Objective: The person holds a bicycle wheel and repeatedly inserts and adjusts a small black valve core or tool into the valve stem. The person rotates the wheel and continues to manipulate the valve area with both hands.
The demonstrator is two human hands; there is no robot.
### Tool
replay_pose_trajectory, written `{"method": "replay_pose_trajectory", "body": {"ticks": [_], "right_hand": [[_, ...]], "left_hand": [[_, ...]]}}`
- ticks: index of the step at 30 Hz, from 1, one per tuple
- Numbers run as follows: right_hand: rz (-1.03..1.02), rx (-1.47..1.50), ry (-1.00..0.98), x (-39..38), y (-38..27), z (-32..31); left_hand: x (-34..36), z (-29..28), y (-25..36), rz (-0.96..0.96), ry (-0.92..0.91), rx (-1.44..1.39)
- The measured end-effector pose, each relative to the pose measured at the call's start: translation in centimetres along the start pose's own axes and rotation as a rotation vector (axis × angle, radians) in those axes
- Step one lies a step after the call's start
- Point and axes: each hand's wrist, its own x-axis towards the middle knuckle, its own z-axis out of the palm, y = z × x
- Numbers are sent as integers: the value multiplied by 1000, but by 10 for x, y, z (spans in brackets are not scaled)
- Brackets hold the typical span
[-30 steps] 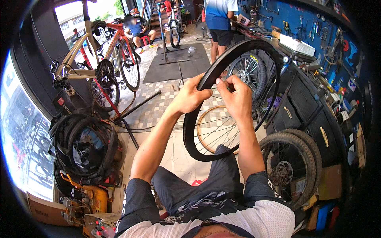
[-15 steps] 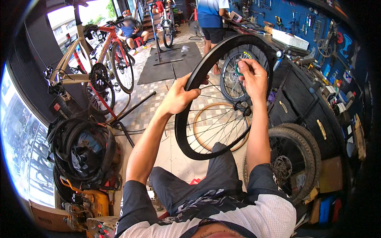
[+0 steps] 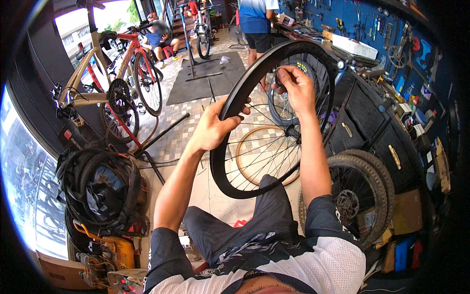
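A deep-section black bicycle wheel [image 3: 230, 161] stands upright over the person's lap, its smooth, matte rim curving in a broad hoop with thin metal spokes running in to a small hub [image 3: 292, 131] near the right forearm. The left hand [image 3: 215, 125] wraps around the rim's left side, fingers curled behind it and thumb over the front edge, closed firmly on the wheel. The right hand [image 3: 295, 88] is raised at the top of the hoop on the inner side, fingertips pressed together as if pinching something small at the rim; what they pinch is too small to make out. Behind the spokes lies a tan-walled tyre [image 3: 245, 157] flat on the pale tiled floor [image 3: 181, 132], partly hidden by the wheel. To the right a knobbly black tyre on a wheel with a disc rotor [image 3: 362, 196] leans against a dark cabinet [image 3: 372, 122], its lower part cut off by the person's shoulder. On the left a heap of glossy black tyres [image 3: 98, 191] sits above a yellow tool [image 3: 112, 252]. A tan and red bicycle [image 3: 117, 83] stands farther back, and another person's legs [image 3: 257, 41] show at the top.
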Motion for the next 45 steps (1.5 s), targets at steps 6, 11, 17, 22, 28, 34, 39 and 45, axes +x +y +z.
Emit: {"method": "replay_pose_trajectory", "body": {"ticks": [6, 11, 17, 22, 28, 34, 39, 45], "right_hand": [[-18, -101, 40, -17, -12, 21], [12, -92, -104, -34, -6, 24], [-27, -104, -139, -42, 2, 28], [-210, -97, 96, -59, 18, 49], [-511, -539, 185, -58, 20, 51], [-629, -690, 128, -63, 32, 50], [-726, -730, 158, -62, 32, 52], [-741, -731, 189, -63, 36, 47]], "left_hand": [[-22, 8, -16, -2, 72, -96], [-54, 23, -58, 24, 143, -146], [-44, -1, -55, 19, 93, -87], [21, -11, 2, -73, 15, 79], [37, -7, -9, -8, -34, 89], [39, -2, 1, -44, 37, 167], [38, -2, -6, 22, 104, 254], [38, 4, 3, -95, 42, 145]]}}
